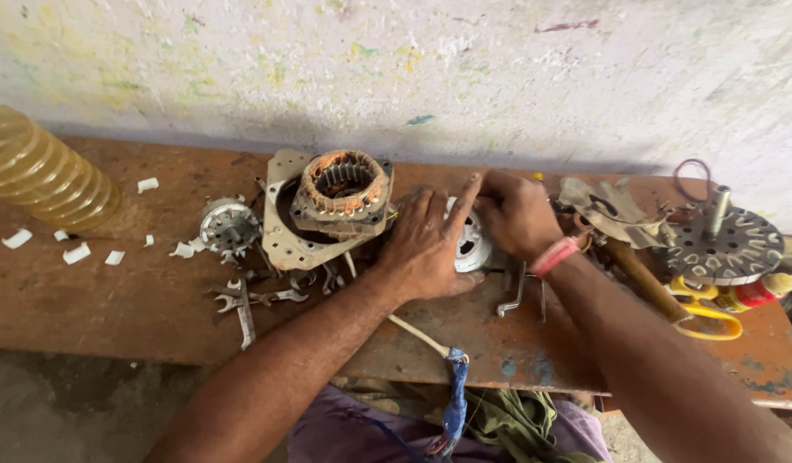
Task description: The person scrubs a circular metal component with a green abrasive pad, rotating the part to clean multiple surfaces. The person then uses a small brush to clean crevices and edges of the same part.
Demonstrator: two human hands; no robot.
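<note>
Hands (469, 227) cover silver motor cap (475, 244); stator (344, 184), wrenches (246, 300), scissors (709, 313) crowd around.

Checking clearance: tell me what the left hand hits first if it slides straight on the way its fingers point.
Probably the right hand, already touching its fingertips over the round silver motor cover; the left hand points up-right.

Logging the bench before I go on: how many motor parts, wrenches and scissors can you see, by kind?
Motor parts: 4 (copper-wound stator, small rotor, silver housing under both hands, perforated disc)
Wrenches: 3 (two at, bent one)
Scissors: 1 (yellow-handled)
Total: 8
</note>
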